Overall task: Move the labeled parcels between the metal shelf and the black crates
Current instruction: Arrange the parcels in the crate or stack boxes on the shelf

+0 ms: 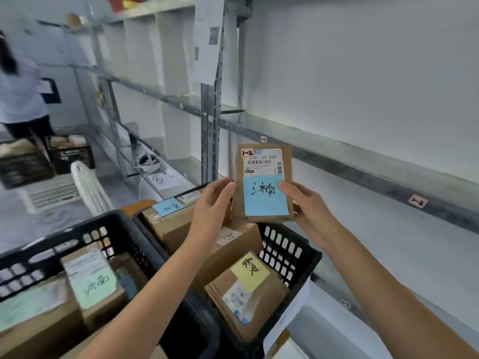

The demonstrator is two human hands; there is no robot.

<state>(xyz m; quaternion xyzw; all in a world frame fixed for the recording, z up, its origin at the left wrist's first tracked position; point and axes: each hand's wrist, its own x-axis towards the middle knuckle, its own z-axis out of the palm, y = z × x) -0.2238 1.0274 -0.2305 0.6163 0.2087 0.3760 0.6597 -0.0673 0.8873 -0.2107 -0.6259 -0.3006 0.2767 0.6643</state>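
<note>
Head camera: on my feed both hands hold a small brown parcel (262, 178) upright in mid-air, above the far rim of the right black crate (287, 252) and in front of the metal shelf (363, 161); the left hand (212, 200) grips its left edge with curled fingers, and the right hand (308, 211) pinches its right edge, thumb lying on the front; the parcel touches neither crate nor shelf.

A white shipping label (263, 163) with barcodes covers the parcel's upper face; a red-edged tag (247, 152) at its top left corner reads "1-2"; a blue sticky note (265, 198) with handwritten characters covers the lower face.

On the shelf's front rail, well to the right of the parcel, I can read a small shelf tag (417, 201) marked "1-2".

Below the hands, the right crate holds a large cardboard box (233, 244) and, nearer me, a flat brown parcel (248, 299) bearing a yellow note (250, 272); another box (166, 224) behind them carries a blue note (168, 207).

The left black crate (51, 250) stands just beside the right one; inside it I see a parcel (103, 304) with a green note (96, 283), its writing blurred.

At far left a second person (20, 94) in a white top stands near more black crates (70, 151); sheets of paper (207, 40) hang from the shelf's upright post (211, 125).
</note>
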